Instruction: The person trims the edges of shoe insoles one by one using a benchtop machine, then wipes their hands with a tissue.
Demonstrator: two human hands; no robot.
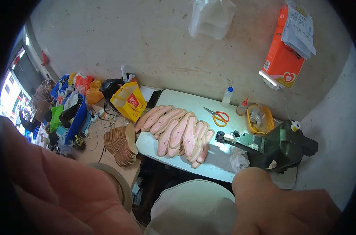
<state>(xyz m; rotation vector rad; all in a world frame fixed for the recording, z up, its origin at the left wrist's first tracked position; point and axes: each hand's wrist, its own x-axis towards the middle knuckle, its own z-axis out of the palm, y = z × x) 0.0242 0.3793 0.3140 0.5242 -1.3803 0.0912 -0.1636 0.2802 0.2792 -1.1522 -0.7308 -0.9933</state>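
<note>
My left hand fills the lower left, very close to the camera, its palm showing and its fingers out of frame. At the lower right my right hand is also raised close to the camera; its fingers cannot be made out clearly. Neither hand shows anything held. Beyond them, pink-topped insoles lie in overlapping rows on a white table. A fanned stack of brown insoles sits left of them. To the right stands a dark green sewing machine, with crumpled white material beside it.
Scissors with red and yellow handles, a blue-capped bottle, a red-tipped bottle and a yellow basket stand near the wall. A yellow box and a blue crate of bags are left. A pale round-topped seat is below.
</note>
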